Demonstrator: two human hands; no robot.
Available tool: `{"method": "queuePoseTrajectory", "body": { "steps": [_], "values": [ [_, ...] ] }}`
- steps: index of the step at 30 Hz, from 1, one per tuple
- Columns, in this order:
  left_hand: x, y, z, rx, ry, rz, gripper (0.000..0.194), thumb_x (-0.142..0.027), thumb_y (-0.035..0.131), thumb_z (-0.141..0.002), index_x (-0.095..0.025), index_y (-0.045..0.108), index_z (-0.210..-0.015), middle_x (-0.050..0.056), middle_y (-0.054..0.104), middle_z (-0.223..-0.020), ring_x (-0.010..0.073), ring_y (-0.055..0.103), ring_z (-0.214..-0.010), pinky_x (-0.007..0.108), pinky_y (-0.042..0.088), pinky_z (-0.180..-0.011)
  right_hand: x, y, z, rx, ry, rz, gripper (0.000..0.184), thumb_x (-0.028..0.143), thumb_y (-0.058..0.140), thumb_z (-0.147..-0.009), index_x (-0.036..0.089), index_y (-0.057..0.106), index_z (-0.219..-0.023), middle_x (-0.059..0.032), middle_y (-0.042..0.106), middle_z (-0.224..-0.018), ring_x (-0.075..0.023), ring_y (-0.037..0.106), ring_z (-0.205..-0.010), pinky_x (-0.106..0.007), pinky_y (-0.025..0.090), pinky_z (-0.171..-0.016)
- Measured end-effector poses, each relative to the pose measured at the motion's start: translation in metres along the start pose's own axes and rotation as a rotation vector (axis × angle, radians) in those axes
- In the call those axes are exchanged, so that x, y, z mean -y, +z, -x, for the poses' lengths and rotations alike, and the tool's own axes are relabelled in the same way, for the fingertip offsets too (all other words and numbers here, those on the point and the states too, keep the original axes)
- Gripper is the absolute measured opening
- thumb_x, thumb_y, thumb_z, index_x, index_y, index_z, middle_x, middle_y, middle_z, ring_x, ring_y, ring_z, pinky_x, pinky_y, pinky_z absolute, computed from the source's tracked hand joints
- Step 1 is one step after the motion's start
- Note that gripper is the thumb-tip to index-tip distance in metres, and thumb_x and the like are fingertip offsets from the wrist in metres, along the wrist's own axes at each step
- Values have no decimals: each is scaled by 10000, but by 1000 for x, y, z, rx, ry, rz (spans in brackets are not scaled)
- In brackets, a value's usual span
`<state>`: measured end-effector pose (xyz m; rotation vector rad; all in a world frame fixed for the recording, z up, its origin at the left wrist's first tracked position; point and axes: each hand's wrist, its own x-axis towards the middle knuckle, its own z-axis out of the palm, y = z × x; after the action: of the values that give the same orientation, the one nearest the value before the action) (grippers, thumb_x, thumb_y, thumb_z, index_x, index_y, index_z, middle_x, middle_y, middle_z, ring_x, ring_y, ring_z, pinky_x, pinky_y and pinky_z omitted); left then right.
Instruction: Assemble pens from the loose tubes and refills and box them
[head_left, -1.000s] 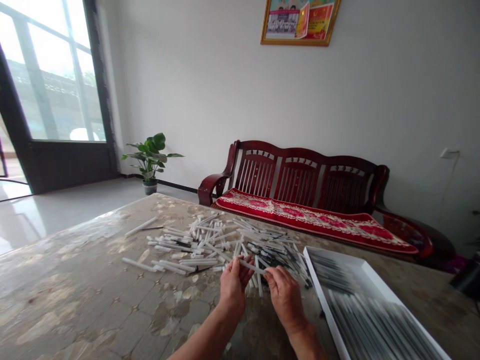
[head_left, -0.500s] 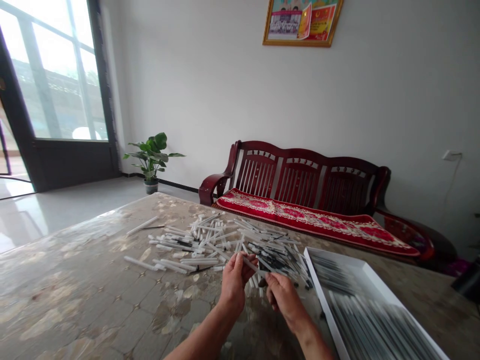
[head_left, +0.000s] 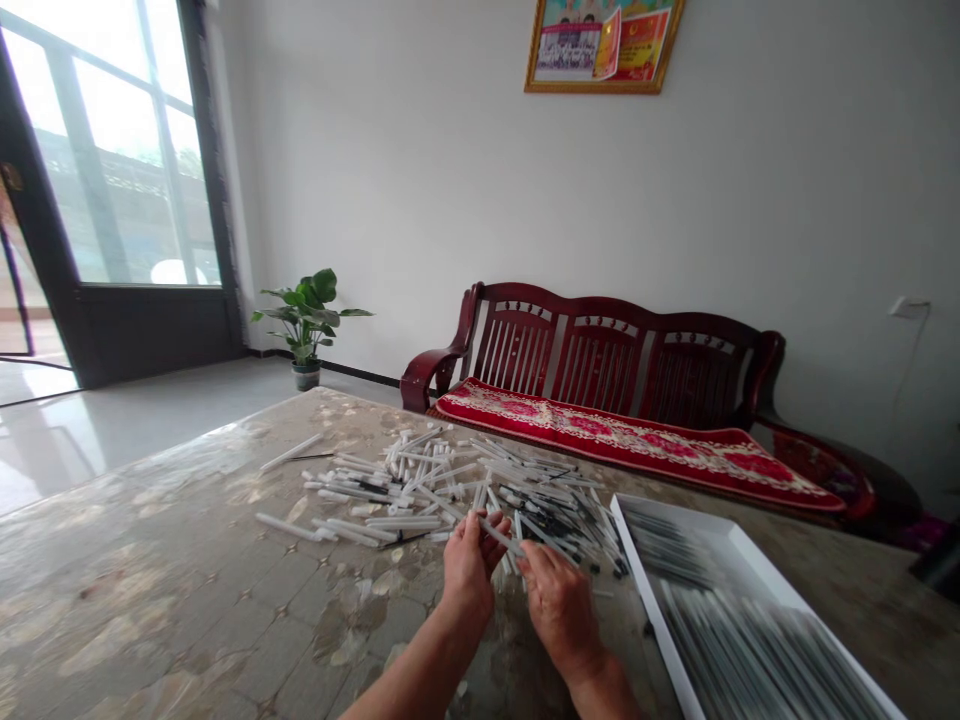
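Note:
A translucent whitish pen barrel point(head_left: 501, 537) slants between my two hands above the table. My left hand point(head_left: 469, 565) pinches its upper left end between thumb and fingers. The fingers of my right hand point(head_left: 556, 598) close around its lower right end, with the back of the hand turned up, so that end is hidden. Just beyond my hands spreads a loose heap of white pen barrels point(head_left: 416, 523). To its right lie black caps and dark thin pieces point(head_left: 551, 522) mixed among more tubes.
A shallow white box point(head_left: 652, 625) at the right holds rows of pens with dark cores point(head_left: 772, 650). The patterned table point(head_left: 187, 600) carries everything. Behind it stand a dark red wooden bench point(head_left: 600, 350) with a red runner and a potted plant point(head_left: 306, 320).
My right hand has shifted slightly left and rolled so its back faces up, still on the barrel. My left hand has hardly moved. The view has shifted a little.

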<state>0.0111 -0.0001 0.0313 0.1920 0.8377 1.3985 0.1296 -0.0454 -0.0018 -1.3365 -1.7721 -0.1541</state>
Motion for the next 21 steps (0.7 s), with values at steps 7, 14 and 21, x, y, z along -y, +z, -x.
{"method": "queuePoseTrajectory", "body": {
  "steps": [7,14,21],
  "values": [
    [-7,-5,-3,359,17,-49,163,-285,699,-832,-157,600,-844,70,758,-757,179,745,-674,272,604,-673,19,-17,-10,496,857,-922,588,756,511,-782,189,607,-908,27,575,-527,-95,441,-363,-197,211,-343],
    [-2,-4,-5,210,-8,-30,100,-232,629,-885,-163,572,-842,82,758,-761,192,754,-688,289,614,-656,22,-8,-8,380,633,-593,445,622,485,-856,205,579,-734,59,435,-452,-88,357,-382,-223,226,-412],
    [-12,-12,-27,99,111,-104,99,-252,648,-862,-163,606,-865,75,749,-793,140,720,-636,231,574,-600,11,-10,5,174,204,284,247,216,483,-924,246,708,-1021,-68,759,-792,-185,696,-676,-245,372,-575]
  ]
}}
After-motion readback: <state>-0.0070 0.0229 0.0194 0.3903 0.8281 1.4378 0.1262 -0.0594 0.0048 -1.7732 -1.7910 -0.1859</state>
